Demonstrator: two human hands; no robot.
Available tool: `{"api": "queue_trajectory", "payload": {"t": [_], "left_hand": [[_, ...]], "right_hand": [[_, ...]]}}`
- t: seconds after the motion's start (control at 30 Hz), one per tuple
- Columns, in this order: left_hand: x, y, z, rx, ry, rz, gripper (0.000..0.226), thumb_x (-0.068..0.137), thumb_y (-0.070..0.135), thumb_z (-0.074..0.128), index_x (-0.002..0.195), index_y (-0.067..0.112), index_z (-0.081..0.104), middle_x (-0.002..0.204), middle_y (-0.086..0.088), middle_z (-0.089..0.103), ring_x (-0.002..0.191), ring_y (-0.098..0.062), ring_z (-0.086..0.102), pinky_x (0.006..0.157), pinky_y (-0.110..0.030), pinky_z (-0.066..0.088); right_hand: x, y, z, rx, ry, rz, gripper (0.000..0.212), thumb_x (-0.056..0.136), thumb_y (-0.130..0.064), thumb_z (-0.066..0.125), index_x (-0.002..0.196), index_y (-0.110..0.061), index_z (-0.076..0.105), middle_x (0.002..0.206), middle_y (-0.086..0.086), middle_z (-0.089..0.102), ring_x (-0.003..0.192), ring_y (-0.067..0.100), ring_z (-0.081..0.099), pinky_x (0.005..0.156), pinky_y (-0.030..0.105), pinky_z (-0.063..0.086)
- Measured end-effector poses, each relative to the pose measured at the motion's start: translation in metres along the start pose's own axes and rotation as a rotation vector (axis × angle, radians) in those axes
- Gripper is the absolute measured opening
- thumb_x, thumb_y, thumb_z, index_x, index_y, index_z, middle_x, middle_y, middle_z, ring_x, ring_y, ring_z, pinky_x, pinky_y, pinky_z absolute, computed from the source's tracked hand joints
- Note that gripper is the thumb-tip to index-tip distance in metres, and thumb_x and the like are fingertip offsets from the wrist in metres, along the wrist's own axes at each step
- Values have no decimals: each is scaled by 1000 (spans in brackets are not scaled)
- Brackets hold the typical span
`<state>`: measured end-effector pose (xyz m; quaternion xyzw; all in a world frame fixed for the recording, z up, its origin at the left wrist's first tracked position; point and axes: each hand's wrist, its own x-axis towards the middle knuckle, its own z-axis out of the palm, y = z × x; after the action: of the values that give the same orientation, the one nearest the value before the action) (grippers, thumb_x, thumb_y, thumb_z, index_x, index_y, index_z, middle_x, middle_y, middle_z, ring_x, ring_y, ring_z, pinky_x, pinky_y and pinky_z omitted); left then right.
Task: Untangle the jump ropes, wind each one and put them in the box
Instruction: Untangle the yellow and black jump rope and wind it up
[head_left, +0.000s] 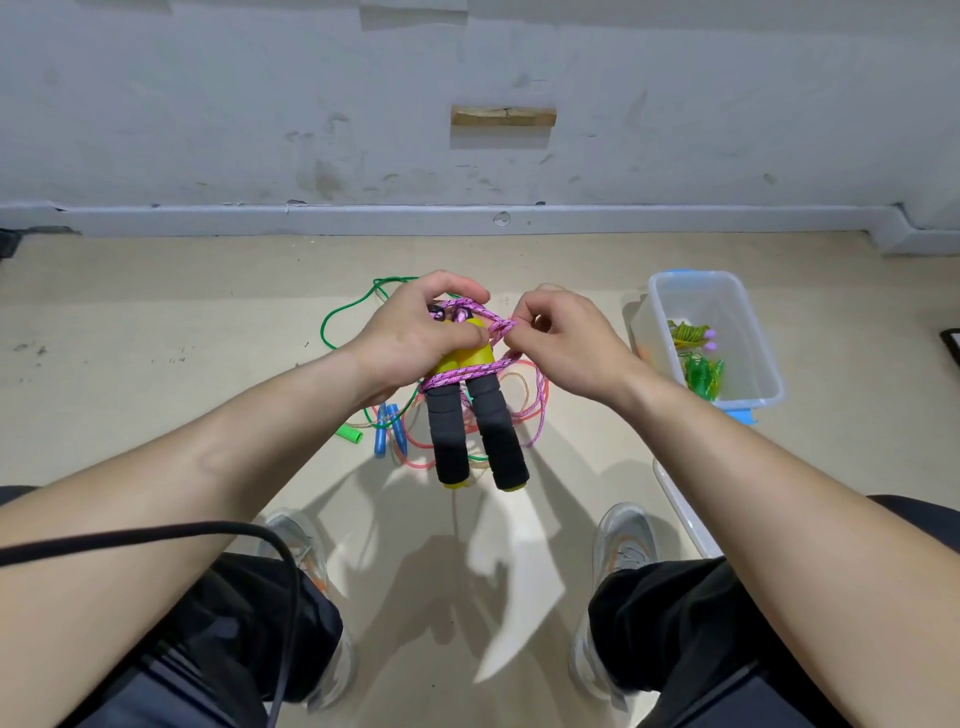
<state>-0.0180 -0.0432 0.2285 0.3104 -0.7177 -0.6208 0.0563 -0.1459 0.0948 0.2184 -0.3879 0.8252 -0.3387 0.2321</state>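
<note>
Pink jump rope (470, 370): our left fingers (447, 288) clasp its handles (496, 431) (steadying the winding), right fingers (525, 312) pinching a loop.

The floor (156, 322) is pale tan and runs up to a grey wall (208, 130) at the top. In the middle of the frame, a green rope (332, 317), a red rope (415, 457), two blue handles (389, 431) and a green handle (349, 434) lie in a messy pile. At the right stands a clear box (701, 301). A clear plastic piece (680, 509) lies below it. Two grey shoes (296, 535) stand near the bottom.
</note>
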Motion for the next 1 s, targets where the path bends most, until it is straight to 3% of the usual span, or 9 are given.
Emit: {"api": "queue_trajectory", "payload": {"t": [0.13,0.2,0.27,0.4,0.47,0.6,0.8,0.93,1.0], "left_hand": [[3,-4,-1,103,25,7,35,79,12,79,108,28,67,93,-3,69,72,-18,65,74,-39,57],[5,-7,-2,108,32,7,35,79,12,79,108,28,67,93,-3,68,72,-17,64,74,-37,57],[7,-9,-2,140,31,39,34,79,14,80,107,28,67,99,-6,69,73,-14,62,70,-27,54],[10,-14,-3,265,44,98,32,81,14,75,108,27,65,100,0,67,80,-10,58,66,-11,45],[11,-16,-4,292,46,96,31,81,13,74,108,27,64,96,3,65,80,-10,57,67,-12,45],[17,-20,-11,290,68,97,31,81,14,74,106,28,63,90,0,64,77,-16,58,72,-30,50],[20,-24,-14,288,36,123,31,81,18,76,107,30,63,92,1,64,81,-16,57,76,-30,48],[20,-25,-13,308,5,134,31,82,20,76,107,31,62,94,3,63,83,-15,57,75,-26,48],[20,-26,-13,340,-2,148,31,82,17,75,106,29,61,91,5,62,78,-12,55,69,-18,44]], "right_hand": [[0,-1,0,165,-22,92,6,81,-12,73,77,-15,70,71,4,68,61,14,50,55,25,37],[1,-3,-1,268,-111,147,10,88,-11,69,78,-13,68,65,-2,63,66,16,51,62,29,40],[3,-3,-1,335,-225,219,19,93,-12,62,74,-14,63,66,-6,59,70,13,50,71,32,42],[4,-1,-4,143,-317,262,32,91,-26,62,62,-16,52,65,2,45,68,17,40,67,32,34],[3,1,-4,160,-313,253,31,88,-20,66,59,-13,56,66,5,50,66,17,44,64,31,38],[5,5,0,372,-158,227,18,80,-5,78,69,-10,65,63,6,56,60,15,48,59,26,40],[5,9,6,741,-60,252,9,94,-5,66,87,-10,66,75,1,74,74,12,69,82,35,55],[2,5,9,791,-85,275,9,101,-9,56,95,-8,63,78,3,71,75,15,69,72,31,57],[3,1,9,788,-60,313,12,101,-9,56,91,-10,61,66,1,63,64,16,67,68,32,57]]}}
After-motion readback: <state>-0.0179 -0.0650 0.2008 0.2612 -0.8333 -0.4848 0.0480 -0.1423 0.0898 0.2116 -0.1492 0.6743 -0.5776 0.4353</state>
